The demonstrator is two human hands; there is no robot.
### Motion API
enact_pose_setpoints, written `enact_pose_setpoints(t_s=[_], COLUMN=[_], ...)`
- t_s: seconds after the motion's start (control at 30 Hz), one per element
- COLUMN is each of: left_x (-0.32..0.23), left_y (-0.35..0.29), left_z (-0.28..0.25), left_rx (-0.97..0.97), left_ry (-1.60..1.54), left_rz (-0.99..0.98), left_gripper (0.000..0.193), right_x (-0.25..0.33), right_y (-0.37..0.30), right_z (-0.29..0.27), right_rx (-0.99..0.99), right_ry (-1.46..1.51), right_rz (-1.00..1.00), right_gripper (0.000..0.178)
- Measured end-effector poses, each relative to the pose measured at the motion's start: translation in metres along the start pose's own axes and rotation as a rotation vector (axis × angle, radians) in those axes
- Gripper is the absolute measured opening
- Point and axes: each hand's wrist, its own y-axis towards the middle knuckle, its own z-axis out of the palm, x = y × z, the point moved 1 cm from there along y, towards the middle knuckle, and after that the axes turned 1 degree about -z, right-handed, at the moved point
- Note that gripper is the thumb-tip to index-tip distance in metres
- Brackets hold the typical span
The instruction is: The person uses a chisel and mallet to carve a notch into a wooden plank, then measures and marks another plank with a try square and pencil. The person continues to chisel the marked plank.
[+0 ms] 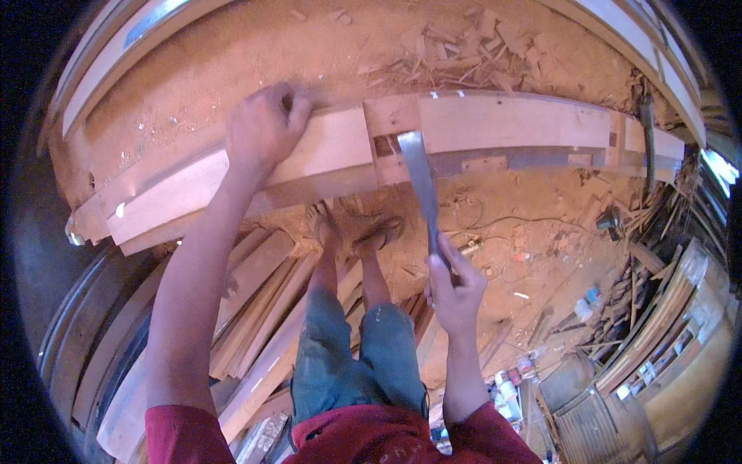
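A wide flat steel chisel (pixel 421 176) is in my right hand (pixel 457 290), fingers wrapped round its lower end. Its blade points away from me, and its bright tip appears beside a dark slot (pixel 384 145) in the long wooden beam (pixel 325 143). Whether the tip touches the wood, I cannot tell. My left hand (pixel 267 124) is closed at the beam's far side, left of the slot, thumb and forefinger curled round a dark gap. Whatever it holds, if anything, is hidden.
Wood chips and offcuts (pixel 479 54) litter the dirt floor beyond the beam. Stacked planks (pixel 259 309) lie at my left, near my sandalled feet. A thin cable (pixel 533 219) crosses the ground on the right, close to scrap wood (pixel 610 305) and a white container (pixel 583 309).
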Motion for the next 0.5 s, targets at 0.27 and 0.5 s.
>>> enact_pose_setpoints(t_s=[0.27,0.5], left_x=[0.000,0.003], left_y=[-0.003,-0.001], left_z=[0.000,0.002], left_rx=[-0.018,0.014], left_ry=[0.013,0.002], left_rz=[0.008,-0.015], left_gripper=[0.037,0.037], right_x=[0.031,0.060], right_y=[0.030,0.047], right_z=[-0.038,-0.055], right_rx=[0.084,0.184], right_ry=[-0.271,-0.360], right_rz=[-0.009,-0.061], right_gripper=[0.030,0.030])
